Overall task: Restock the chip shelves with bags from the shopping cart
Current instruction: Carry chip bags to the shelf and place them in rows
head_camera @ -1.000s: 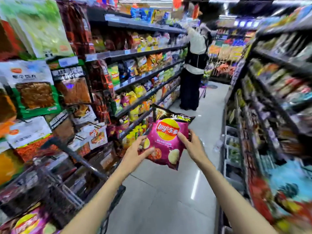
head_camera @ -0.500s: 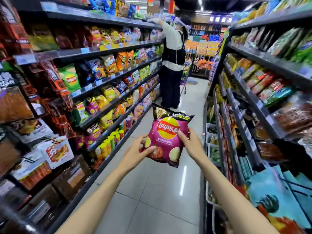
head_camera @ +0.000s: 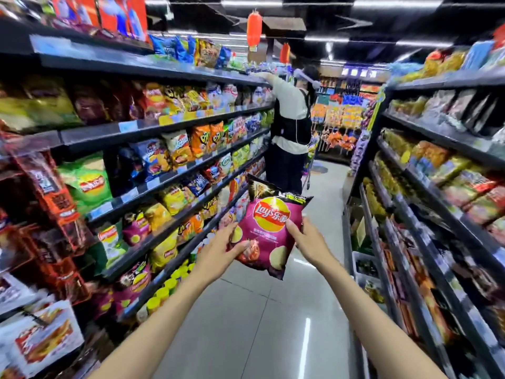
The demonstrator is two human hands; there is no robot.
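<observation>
The pink chip bag (head_camera: 269,231) at centre frame reads "Lay's" with Chinese characters on its red-and-yellow logo; shelf labels are blurred.

One pink Lay's chip bag (head_camera: 269,231) was held by two hands; two red lanterns (head_camera: 254,28) hung overhead; one other person (head_camera: 291,127) stood down the aisle.

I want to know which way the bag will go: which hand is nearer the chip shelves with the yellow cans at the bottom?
Left. The left hand grips the pink chip bag on its shelf-facing side, close to the chip shelves; the right hand grips the opposite edge, over the aisle.
</observation>
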